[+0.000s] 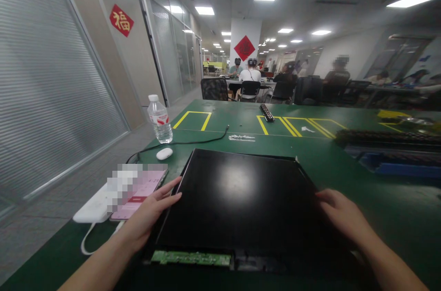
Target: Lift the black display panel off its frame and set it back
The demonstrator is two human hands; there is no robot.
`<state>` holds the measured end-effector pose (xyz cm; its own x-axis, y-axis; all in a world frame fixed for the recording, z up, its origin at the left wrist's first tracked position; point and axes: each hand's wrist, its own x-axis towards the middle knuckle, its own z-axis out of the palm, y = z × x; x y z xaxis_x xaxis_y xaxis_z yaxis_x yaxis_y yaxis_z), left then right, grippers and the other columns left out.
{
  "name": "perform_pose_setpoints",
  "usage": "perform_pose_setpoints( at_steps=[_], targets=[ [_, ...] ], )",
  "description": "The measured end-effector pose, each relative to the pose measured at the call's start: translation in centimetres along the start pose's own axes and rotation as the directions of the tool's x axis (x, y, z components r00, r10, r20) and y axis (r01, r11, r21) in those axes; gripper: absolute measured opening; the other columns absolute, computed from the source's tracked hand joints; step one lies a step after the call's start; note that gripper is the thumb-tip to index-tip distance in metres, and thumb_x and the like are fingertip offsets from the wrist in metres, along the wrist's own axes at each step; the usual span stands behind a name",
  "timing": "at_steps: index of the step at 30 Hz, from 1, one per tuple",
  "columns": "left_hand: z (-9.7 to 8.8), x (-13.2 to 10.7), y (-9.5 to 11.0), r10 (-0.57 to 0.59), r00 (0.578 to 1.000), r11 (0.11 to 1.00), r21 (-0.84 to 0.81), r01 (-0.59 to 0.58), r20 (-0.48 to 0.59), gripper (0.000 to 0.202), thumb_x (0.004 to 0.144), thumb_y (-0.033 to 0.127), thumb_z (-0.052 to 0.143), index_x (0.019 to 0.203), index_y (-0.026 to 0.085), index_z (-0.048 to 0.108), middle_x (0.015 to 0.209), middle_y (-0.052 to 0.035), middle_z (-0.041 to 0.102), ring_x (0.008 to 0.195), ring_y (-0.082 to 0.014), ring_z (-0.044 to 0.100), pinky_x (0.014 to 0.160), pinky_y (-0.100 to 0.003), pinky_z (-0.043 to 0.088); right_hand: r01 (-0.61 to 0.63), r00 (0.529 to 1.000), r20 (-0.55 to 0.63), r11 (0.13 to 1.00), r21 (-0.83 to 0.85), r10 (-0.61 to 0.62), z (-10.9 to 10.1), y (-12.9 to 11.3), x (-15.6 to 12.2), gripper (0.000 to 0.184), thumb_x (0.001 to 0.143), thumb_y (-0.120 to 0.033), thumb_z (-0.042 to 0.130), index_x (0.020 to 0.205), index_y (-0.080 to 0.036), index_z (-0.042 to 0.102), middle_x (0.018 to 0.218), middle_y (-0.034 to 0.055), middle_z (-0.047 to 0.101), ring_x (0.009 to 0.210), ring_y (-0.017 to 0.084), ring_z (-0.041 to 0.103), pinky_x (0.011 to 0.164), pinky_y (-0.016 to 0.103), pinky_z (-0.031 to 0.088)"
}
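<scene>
A flat black LCD screen panel (237,199) lies face up before me on the green table, its glossy face reflecting a ceiling light. Along its near edge a strip of green circuit board (191,258) is exposed. My left hand (151,210) grips the panel's left edge, thumb and fingertips at the rim. On the opposite side my right hand (339,210) is closed around the right edge, its fingers partly hidden beneath. Just left of my left hand lie a pink-screened phone (141,194) and a white power bank (94,204) with a white cable.
A water bottle (160,121), a white earbud case (164,153) and a black cable (193,142) are at the left. Yellow tape (289,126) marks the green table (213,137). Dark strips and a blue part (396,165) lie right. People sit farther back.
</scene>
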<state>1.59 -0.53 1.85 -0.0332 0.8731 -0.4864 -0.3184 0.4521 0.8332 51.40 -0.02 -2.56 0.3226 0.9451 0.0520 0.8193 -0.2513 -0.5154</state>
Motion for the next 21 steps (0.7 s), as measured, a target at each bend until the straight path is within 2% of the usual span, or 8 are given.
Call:
perform_pose_setpoints(
  at_steps=[4, 10, 13, 17, 21],
  targets=[
    [-0.3, -0.2, -0.1, 0.026, 0.999, 0.999, 0.028, -0.027, 0.039, 0.092, 0.061, 0.027, 0.1, 0.146, 0.022, 0.066, 0.117, -0.0145, 0.085, 0.097, -0.0373, 0.083, 0.08, -0.043, 0.069, -0.01, 1.0, -0.017, 1.0, -0.004, 0.01, 0.3, 0.3, 0.1, 0.028, 0.077, -0.029, 0.054, 0.09, -0.026, 0.078, 0.109, 0.0102, 0.079, 0.1, 0.029, 0.075, 0.086, 0.043, 0.059],
    [0.2, -1.1, 0.2, 0.076, 0.994, 0.995, 0.061, -0.081, 0.076, 0.094, 0.059, 0.03, 0.103, 0.145, 0.023, 0.067, 0.127, -0.0137, 0.082, 0.112, -0.0378, 0.079, 0.101, -0.048, 0.062, -0.005, 0.999, -0.045, 1.0, 0.002, 0.005, 0.9, 0.5, 0.1, 0.028, 0.078, -0.028, 0.053, 0.089, -0.027, 0.078, 0.109, 0.009, 0.079, 0.101, 0.029, 0.075, 0.087, 0.043, 0.059],
    [0.4, -1.2, 0.2, 0.1, 0.993, 0.993, 0.062, -0.104, 0.055, 0.094, 0.057, 0.032, 0.104, 0.143, 0.024, 0.069, 0.134, -0.0145, 0.079, 0.12, -0.0394, 0.076, 0.107, -0.05, 0.059, -0.015, 0.999, -0.034, 1.0, 0.0, 0.015, 0.8, 0.3, 0.1, 0.029, 0.079, -0.028, 0.052, 0.09, -0.026, 0.078, 0.112, 0.0102, 0.079, 0.103, 0.028, 0.075, 0.089, 0.042, 0.058],
    [0.2, -1.2, 0.1, 0.184, 0.981, 0.976, 0.107, -0.189, 0.057, 0.083, 0.06, 0.037, 0.101, 0.138, 0.029, 0.073, 0.145, -0.0127, 0.073, 0.132, -0.0407, 0.068, 0.111, -0.05, 0.055, 0.012, 1.0, -0.023, 1.0, -0.002, -0.012, 0.6, 0.2, 0.1, 0.026, 0.078, -0.029, 0.054, 0.088, -0.027, 0.078, 0.106, 0.0087, 0.079, 0.099, 0.027, 0.075, 0.089, 0.04, 0.058],
    [-0.1, -1.4, 0.2, 0.236, 0.969, 0.952, 0.182, -0.246, 0.074, 0.081, 0.062, 0.038, 0.099, 0.138, 0.027, 0.074, 0.15, -0.0134, 0.069, 0.138, -0.0423, 0.063, 0.114, -0.053, 0.052, 0.009, 1.0, -0.03, 1.0, 0.017, -0.008, 0.5, 0.2, 0.1, 0.026, 0.077, -0.033, 0.055, 0.086, -0.027, 0.078, 0.105, 0.009, 0.079, 0.098, 0.029, 0.075, 0.086, 0.041, 0.058]
  ],
)
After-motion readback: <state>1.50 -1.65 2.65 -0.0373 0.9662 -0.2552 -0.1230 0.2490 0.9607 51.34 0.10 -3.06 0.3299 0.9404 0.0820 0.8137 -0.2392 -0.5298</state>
